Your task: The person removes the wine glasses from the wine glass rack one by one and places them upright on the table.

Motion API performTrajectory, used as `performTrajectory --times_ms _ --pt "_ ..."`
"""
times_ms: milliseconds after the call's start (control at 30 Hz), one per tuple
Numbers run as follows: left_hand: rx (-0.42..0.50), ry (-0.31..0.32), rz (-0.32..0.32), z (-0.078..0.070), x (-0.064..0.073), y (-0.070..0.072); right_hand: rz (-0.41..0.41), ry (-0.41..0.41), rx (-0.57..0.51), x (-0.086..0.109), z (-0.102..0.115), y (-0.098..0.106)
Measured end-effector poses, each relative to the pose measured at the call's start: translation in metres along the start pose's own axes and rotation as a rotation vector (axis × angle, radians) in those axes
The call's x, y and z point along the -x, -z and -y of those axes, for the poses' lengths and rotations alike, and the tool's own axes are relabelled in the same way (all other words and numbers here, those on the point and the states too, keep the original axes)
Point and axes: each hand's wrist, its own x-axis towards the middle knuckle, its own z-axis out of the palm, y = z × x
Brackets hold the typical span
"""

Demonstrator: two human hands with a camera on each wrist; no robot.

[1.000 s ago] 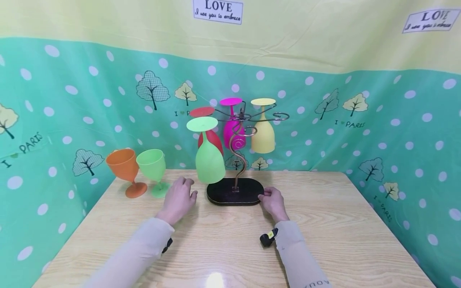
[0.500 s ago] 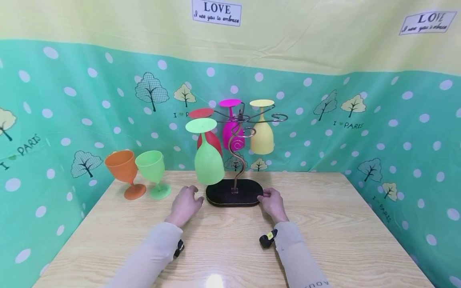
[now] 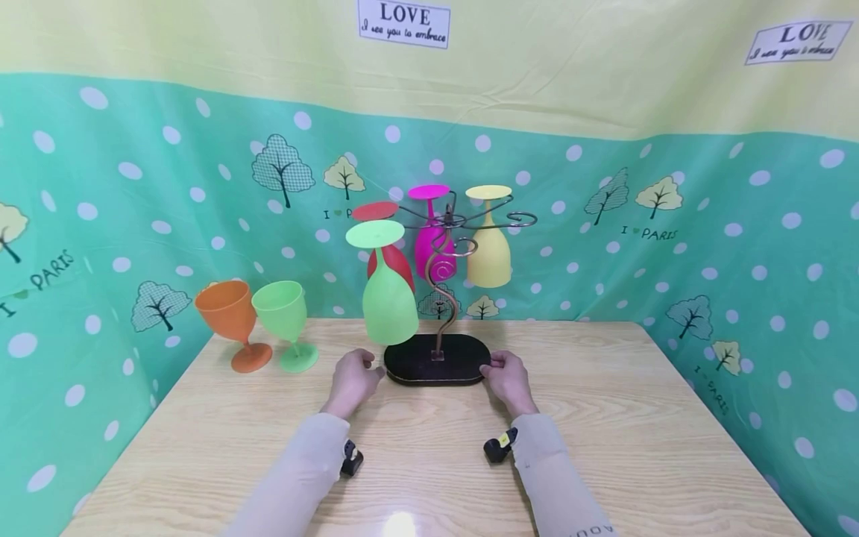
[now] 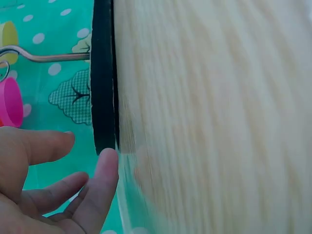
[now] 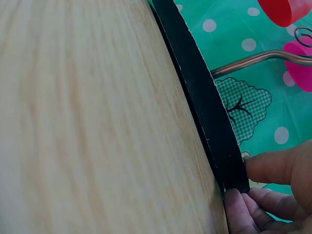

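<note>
A metal wine glass rack (image 3: 447, 313) with a black oval base (image 3: 416, 362) stands at the table's middle. Upside down on its arms hang a light green goblet (image 3: 389, 306), a red goblet (image 3: 376, 212), a magenta goblet (image 3: 429, 250) and a yellow goblet (image 3: 489, 257). My right hand (image 3: 508, 380) pinches the base's right end, thumb on top and fingertips at the lower edge in the right wrist view. My left hand (image 3: 354, 380) is at the left end; in the left wrist view one fingertip (image 4: 108, 158) meets the base's end, while the thumb stays apart from it.
Upright at the table's left back stand an orange goblet (image 3: 228, 309) and another light green goblet (image 3: 282, 307). A green dotted curtain (image 3: 590, 276) hangs behind and at both sides of the wooden table (image 3: 429, 477).
My left hand has moved right, from beside the upright green goblet to the left end of the base. The right hand keeps its hold, and the rack stands where it was.
</note>
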Motion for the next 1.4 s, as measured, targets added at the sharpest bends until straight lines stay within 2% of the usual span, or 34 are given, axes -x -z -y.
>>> performTrajectory --times_ms 267,533,800,1400 --pt "0.336 0.157 0.039 -0.003 -0.002 -0.007 -0.005 0.0 0.001 -0.002 -0.001 0.0" --pt "0.493 0.218 0.045 -0.001 -0.005 -0.014 -0.004 -0.003 -0.011 -0.002 -0.002 0.001" --pt "0.581 0.248 0.035 0.0 -0.004 -0.02 -0.004 -0.008 -0.007 -0.003 -0.002 0.001" --pt "0.639 0.243 -0.052 0.0 -0.003 -0.029 -0.001 -0.004 -0.014 -0.002 -0.002 -0.001"
